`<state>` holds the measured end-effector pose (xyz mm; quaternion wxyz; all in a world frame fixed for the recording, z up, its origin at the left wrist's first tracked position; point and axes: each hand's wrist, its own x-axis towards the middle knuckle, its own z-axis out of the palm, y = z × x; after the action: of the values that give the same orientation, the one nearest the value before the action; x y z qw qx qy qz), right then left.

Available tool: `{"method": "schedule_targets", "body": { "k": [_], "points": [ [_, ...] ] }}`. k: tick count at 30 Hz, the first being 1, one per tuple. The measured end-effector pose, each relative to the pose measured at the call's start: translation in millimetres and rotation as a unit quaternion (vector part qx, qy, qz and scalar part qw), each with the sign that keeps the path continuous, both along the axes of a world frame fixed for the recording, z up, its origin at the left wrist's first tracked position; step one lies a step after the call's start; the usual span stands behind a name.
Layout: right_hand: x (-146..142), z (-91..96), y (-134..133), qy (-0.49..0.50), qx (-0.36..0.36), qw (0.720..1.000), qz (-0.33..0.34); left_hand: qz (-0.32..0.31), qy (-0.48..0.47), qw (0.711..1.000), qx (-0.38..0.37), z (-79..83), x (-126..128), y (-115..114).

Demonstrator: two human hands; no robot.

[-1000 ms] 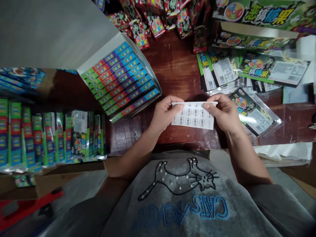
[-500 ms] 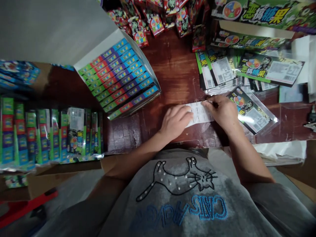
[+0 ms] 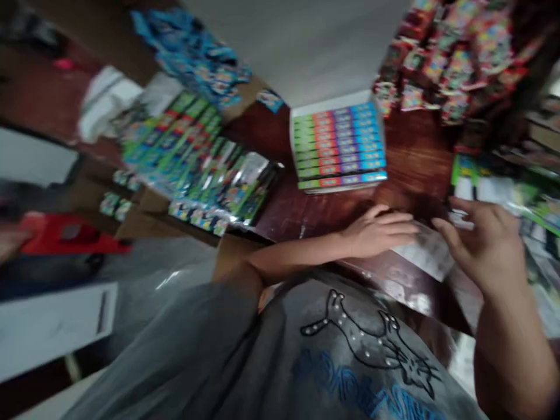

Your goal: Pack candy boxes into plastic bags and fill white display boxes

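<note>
The picture is smeared by motion and tilted to the left. My left hand [image 3: 380,232] lies flat on the dark wooden table [image 3: 415,157], fingers stretched out toward the white sticker sheet [image 3: 426,256]. Its fingertips reach the sheet's left edge. My right hand [image 3: 483,248] hovers just right of and above the sheet, fingers spread and slightly curled, holding nothing that I can make out. An open white box of colourful striped packs [image 3: 339,146] stands just behind my left hand.
Rows of green wrapped packs [image 3: 196,163] fill the left of the table. Red candy packs [image 3: 437,64] pile at the back right, green printed cards [image 3: 494,186] at the right. A red object [image 3: 65,233] and cardboard boxes [image 3: 144,204] sit lower left.
The sheet went from held up in both hands to lying on the table. My right hand has lifted off it, and my head has swung left, tilting the view.
</note>
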<state>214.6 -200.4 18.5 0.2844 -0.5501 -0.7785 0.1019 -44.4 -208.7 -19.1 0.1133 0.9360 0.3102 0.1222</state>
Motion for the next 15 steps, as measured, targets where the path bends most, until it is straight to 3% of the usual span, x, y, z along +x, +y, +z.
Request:
{"method": "schedule_targets", "body": {
  "k": [2, 4, 5, 7, 9, 11, 13, 15],
  "points": [
    [-14, 4.8, -5, 0.021, -0.014, 1.000, -0.006, 0.078, -0.045, 0.995, 0.048, 5.6, -35, -12],
    [-30, 9.5, -14, 0.043, -0.012, 0.999, -0.017, 0.218, -0.072, 0.970, 0.084, 10.1, -87, -32],
    [-39, 11.5, -20, 0.057, -0.003, 0.998, -0.018, 0.303, -0.070, 0.946, 0.092, 11.2, -115, -43],
    [-66, 13.7, -32, 0.102, -0.002, 0.995, 0.010, 0.481, -0.048, 0.870, 0.098, 10.5, -170, -68],
    [-103, 11.9, -44, 0.170, -0.071, 0.980, 0.075, 0.587, -0.005, 0.806, 0.082, 7.9, -209, -89],
    [-151, 5.6, -53, 0.242, -0.195, 0.938, 0.151, 0.612, 0.037, 0.788, 0.058, 8.0, -227, -106],
    [-204, -4.8, -57, 0.289, -0.319, 0.880, 0.201, 0.589, 0.058, 0.805, 0.042, 13.3, -228, -117],
    [-257, -18.3, -51, 0.325, -0.400, 0.833, 0.199, 0.577, 0.045, 0.814, 0.048, 20.9, -227, -119]
  ]
}}
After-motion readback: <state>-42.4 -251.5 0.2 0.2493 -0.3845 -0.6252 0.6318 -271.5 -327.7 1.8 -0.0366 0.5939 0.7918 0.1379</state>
